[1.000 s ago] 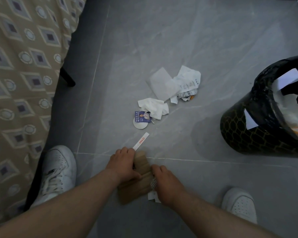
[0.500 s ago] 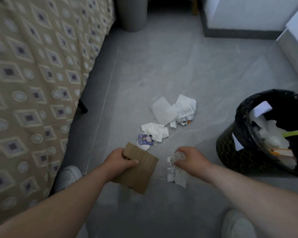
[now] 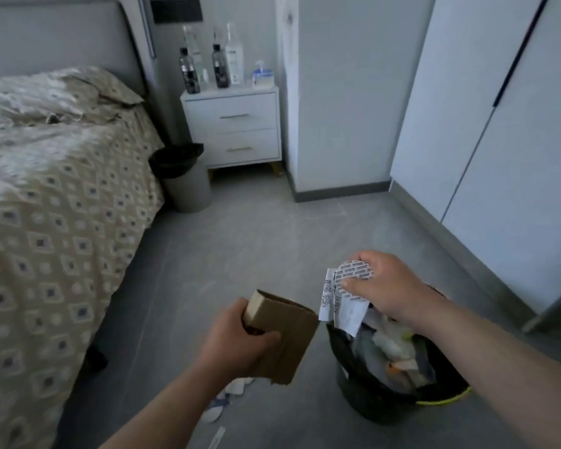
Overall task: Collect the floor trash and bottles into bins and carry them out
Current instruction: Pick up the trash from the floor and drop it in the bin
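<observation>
- Nearest, left of the black bin [image 3: 366,406] and closer to the camera: a white paper strip [image 3: 217,437] flat on the grey floor, any print on it too blurred to read.
- Just beyond that, also left of the black bin: floor scraps [image 3: 230,392] in white and blue, partly hidden by the left forearm.
- The black bin itself: upright, lined in black, with a yellow edge at its near right side and pale trash up near the rim.
- Just left of the black bin, raised off the floor: left hand [image 3: 240,338] curled tight round a brown cardboard piece [image 3: 292,328], thumb across its face; no writing visible on the card.
- Over the black bin's far rim: right hand [image 3: 386,286] pinching white paper slips [image 3: 344,309] and a round seal [image 3: 353,270] between thumb and fingers, slips hanging toward the opening.
- On the seal, rows of small dark print; on the slips, dark printed blocks; none legible.
- Well beyond the black bin, to its far left: grey bin [image 3: 188,186] with a black liner, beside the patterned bed [image 3: 46,205].
- Farthest from the black bin: white nightstand [image 3: 234,124] bearing dark bottles [image 3: 188,72] and a white bottle [image 3: 234,59], labels unreadable.
</observation>
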`<state>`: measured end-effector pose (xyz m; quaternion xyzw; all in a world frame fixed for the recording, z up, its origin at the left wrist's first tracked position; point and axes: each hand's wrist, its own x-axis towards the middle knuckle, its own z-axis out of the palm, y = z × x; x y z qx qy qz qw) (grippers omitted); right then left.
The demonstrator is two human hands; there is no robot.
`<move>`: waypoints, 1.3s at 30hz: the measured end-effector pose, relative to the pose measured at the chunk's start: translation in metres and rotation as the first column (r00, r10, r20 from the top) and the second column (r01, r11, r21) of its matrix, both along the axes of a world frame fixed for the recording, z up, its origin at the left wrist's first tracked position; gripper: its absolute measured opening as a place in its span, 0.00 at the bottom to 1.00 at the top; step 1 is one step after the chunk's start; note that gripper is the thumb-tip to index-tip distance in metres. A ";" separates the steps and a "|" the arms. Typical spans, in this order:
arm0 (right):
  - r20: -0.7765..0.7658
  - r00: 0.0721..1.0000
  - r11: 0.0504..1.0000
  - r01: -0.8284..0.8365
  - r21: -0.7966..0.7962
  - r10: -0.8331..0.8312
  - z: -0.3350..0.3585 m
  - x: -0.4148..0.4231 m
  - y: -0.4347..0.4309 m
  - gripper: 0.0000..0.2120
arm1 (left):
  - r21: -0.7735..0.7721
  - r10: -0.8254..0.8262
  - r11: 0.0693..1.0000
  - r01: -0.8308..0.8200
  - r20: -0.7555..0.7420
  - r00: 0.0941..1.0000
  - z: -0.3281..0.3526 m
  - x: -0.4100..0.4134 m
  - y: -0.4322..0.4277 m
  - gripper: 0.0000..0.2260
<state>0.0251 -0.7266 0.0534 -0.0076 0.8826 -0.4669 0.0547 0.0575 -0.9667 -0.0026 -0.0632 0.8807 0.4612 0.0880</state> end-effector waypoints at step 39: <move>0.510 0.857 0.767 -0.279 0.578 -0.073 -0.206 -0.018 0.077 0.30 | -0.079 -0.316 0.948 0.310 -0.084 0.945 -0.102 -0.010 0.150 0.37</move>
